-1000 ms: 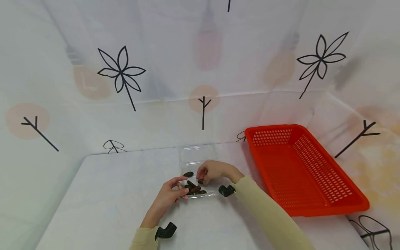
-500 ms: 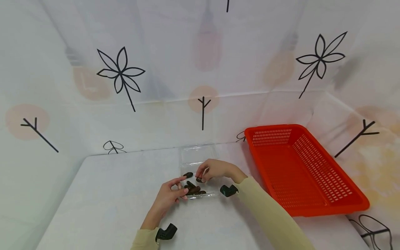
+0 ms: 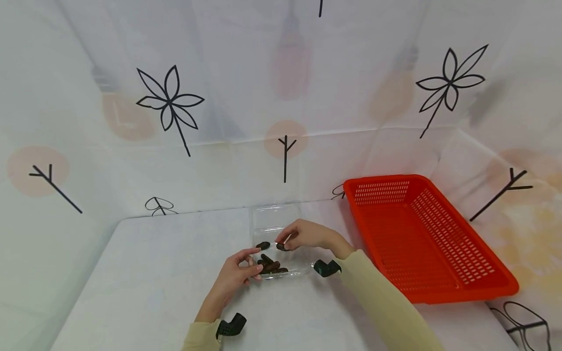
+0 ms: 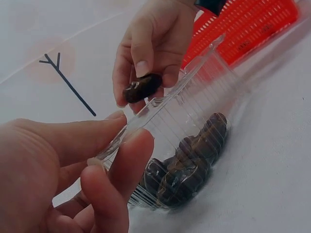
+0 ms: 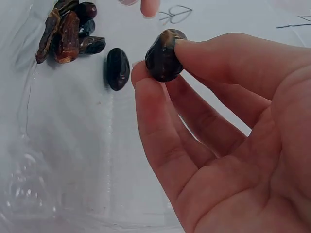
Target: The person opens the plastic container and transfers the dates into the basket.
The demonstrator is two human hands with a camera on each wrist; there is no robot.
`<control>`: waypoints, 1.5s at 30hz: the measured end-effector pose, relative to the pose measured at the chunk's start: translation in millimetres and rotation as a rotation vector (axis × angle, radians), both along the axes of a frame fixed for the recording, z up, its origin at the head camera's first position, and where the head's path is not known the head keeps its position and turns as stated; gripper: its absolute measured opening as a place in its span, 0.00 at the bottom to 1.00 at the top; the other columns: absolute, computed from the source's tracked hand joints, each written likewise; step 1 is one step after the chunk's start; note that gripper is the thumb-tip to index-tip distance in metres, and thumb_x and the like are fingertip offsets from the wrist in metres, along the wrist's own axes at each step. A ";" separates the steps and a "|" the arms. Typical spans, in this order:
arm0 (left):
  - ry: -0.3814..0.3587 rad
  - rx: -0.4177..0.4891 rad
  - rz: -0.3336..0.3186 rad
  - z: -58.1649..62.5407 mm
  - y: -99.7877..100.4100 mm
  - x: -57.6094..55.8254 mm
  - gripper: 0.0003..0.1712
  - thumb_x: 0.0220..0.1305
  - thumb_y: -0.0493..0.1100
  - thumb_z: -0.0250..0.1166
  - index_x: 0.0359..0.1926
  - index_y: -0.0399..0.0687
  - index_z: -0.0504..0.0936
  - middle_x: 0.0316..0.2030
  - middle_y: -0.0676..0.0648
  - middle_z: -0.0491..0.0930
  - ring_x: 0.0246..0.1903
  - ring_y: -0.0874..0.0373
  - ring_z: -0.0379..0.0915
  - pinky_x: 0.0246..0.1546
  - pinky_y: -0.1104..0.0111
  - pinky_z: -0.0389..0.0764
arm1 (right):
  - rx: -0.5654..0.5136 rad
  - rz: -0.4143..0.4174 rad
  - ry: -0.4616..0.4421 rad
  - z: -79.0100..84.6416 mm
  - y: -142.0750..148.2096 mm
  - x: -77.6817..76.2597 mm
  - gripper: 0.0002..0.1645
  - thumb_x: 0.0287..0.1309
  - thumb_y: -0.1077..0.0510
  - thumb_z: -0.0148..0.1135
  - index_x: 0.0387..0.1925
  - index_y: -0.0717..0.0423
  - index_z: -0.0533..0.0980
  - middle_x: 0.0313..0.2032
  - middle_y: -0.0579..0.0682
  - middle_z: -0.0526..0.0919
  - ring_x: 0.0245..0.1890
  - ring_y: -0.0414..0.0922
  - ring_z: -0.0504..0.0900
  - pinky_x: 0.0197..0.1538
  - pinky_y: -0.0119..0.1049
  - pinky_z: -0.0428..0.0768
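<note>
A clear plastic clamshell box (image 3: 300,264) lies with its lid (image 3: 275,217) folded back. My left hand (image 3: 234,273) pinches the box's left rim between thumb and fingers. Dark brown, wrinkled dates (image 4: 189,165) are heaped at the box's near left. One glossy date (image 5: 117,69) lies apart from that pile, near the left fingertips. Above the box, my right hand (image 3: 309,236) pinches another date (image 5: 165,56) between thumb and fingertips. That date shows whole and shiny, with a lighter brown patch by the thumb.
A large red plastic basket (image 3: 395,234) with slotted sides stands on the right, beside the right forearm. The white-covered table (image 3: 167,263) meets a patterned cloth backdrop (image 3: 228,170) behind the box. A black wrist device (image 3: 327,268) sits on each arm.
My right hand has lifted the date a little and moved it slightly back from the pile, turning it in the fingertips. The left hand stays at the box's rim.
</note>
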State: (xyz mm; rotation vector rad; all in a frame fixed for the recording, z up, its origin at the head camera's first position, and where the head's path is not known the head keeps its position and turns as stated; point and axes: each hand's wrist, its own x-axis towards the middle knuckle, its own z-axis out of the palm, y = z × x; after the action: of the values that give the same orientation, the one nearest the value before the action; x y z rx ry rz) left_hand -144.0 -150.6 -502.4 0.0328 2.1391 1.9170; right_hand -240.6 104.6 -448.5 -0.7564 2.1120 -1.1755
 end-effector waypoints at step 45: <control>0.039 0.062 0.007 -2.4 -0.2 2.5 0.30 0.60 0.37 0.72 0.62 0.37 0.73 0.32 0.49 0.69 0.27 0.54 0.84 0.24 0.71 0.73 | -0.040 -0.222 0.195 59.5 79.0 35.0 0.17 0.67 0.62 0.61 0.55 0.61 0.79 0.47 0.53 0.83 0.47 0.50 0.81 0.51 0.42 0.80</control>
State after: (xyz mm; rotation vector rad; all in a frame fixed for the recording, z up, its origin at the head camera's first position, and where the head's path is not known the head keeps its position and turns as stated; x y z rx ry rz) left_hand -141.4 -150.8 -504.9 0.0761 2.1063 2.0023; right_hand -205.6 183.6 -389.0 -0.6917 2.3904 -1.3084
